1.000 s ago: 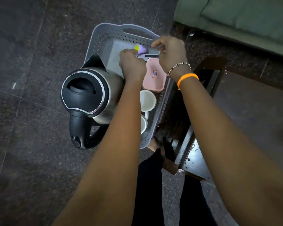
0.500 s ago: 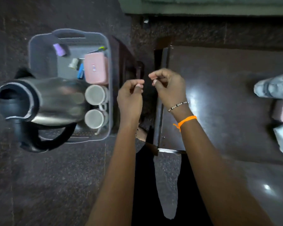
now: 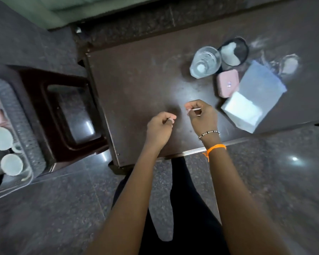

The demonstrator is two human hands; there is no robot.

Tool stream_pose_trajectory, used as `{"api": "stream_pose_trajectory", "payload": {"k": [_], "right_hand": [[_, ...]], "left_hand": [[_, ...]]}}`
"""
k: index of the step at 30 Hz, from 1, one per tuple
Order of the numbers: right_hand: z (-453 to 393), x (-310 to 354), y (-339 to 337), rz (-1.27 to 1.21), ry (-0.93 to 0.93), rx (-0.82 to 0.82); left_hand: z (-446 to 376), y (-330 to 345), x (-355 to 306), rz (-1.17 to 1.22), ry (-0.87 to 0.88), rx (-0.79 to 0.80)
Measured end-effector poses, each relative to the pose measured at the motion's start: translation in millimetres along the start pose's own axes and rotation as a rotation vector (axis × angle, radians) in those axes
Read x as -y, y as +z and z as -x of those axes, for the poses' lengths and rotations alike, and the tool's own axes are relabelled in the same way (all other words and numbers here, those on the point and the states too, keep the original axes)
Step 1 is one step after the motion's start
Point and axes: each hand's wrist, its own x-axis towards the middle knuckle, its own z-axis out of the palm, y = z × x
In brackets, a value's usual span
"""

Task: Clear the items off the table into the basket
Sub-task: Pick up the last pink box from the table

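Both hands hover over the dark table (image 3: 136, 85) near its front edge, fingers curled with nothing in them: my left hand (image 3: 159, 127) and my right hand (image 3: 201, 115), which wears a bead bracelet and an orange band. On the table to the right stand a clear glass (image 3: 205, 61), a dark round bowl with white powder (image 3: 233, 51), a pink box (image 3: 226, 85) and a white tissue box (image 3: 254, 97). The grey basket (image 3: 17, 115) sits at the far left on a stool, holding two white cups (image 3: 1, 138) and a pink box.
A dark red stool (image 3: 63, 111) stands between basket and table. A green sofa edge (image 3: 44, 10) runs along the top. A small pale lid-like thing (image 3: 289, 64) lies at the table's far right. Polished stone floor (image 3: 63, 208) lies below; my legs are under the arms.
The view swung right, from the basket to the table. Both hands left the basket, where they had set down small items, and moved over the table top.
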Motion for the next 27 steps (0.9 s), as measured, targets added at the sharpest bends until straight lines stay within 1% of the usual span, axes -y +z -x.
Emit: {"api": "stream_pose_trajectory", "payload": {"k": [4,6,8,10,13,15,16,19,22,24,27], "right_hand": [[-26,-37,-45,0.016,0.064,-0.075],[-36,-54,-62,0.074,0.077,-0.098],[-45,-73,-76,0.223,0.069,-0.048],[-46,-86,-78,0.39,0.021,0.065],[-44,-100,-78,0.619,-0.026,0.164],[-47,-110,-78,0.698,0.001,0.181],[-48,-112,-78,0.706,0.026,0.163],[-56,-124,-87,0.637,0.099,0.074],[-65,-137,-100,0.488,0.108,0.09],[-71,-139,-107,0.352,0.095,0.079],[-82,-133,-109,0.149,0.099,-0.06]], "left_hand": [[-12,51,-20,-0.117,-0.025,0.114],[-19,72,-26,-0.171,-0.03,0.146],[-28,96,-33,-0.237,-0.032,0.197],[-38,111,-39,-0.288,-0.039,0.242],[-54,131,-48,-0.323,-0.048,0.25],[-64,143,-53,-0.37,-0.034,0.243],[-68,144,-54,-0.389,-0.031,0.247],[-80,158,-59,-0.367,-0.06,0.292],[-87,170,-65,-0.316,-0.071,0.318],[-90,177,-67,-0.279,-0.086,0.304],[-95,182,-66,-0.198,-0.12,0.274]]}}
